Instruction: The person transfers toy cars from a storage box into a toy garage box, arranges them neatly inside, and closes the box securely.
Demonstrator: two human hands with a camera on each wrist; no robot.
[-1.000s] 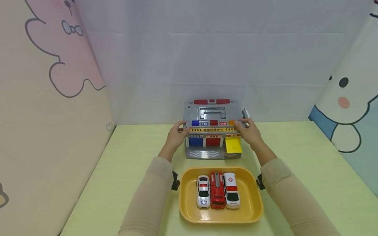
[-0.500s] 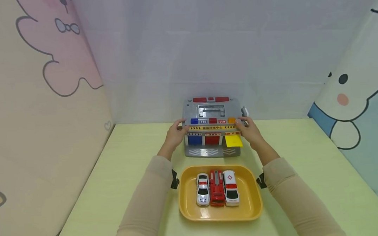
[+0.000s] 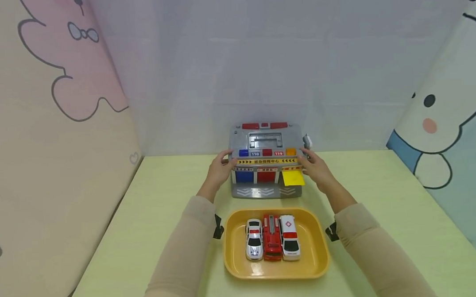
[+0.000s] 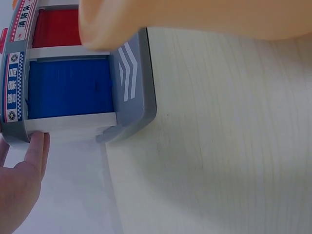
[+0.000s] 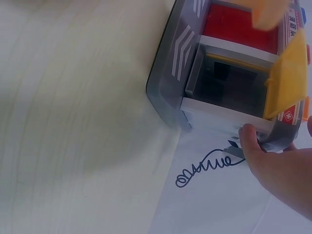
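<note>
A grey toy emergency station (image 3: 267,189) stands against the back wall, with a blue door (image 4: 68,87), a red door (image 3: 266,176) and a yellow door (image 5: 288,73). The yellow door is swung up and outward, baring a dark bay (image 5: 229,80). My left hand (image 3: 219,169) grips the station's left end just under the roof edge. On the opposite end my right hand (image 3: 316,169) holds it, thumb (image 5: 250,139) against the side wall. In the head view both thumbs lie near the yellow sign strip; the fingers behind the ends are partly hidden.
Nearer the person sits a yellow tray (image 3: 277,275) bearing a white police car (image 3: 254,241), a red fire truck (image 3: 272,242) and a white ambulance (image 3: 290,241) side by side. A small grey-white part (image 3: 307,141) with a coiled cord (image 5: 204,168) hangs off the station's right end.
The yellow door has tilted from hanging low to sticking further up and out. My right hand has slid slightly outward on the roof edge; the left keeps its place.
</note>
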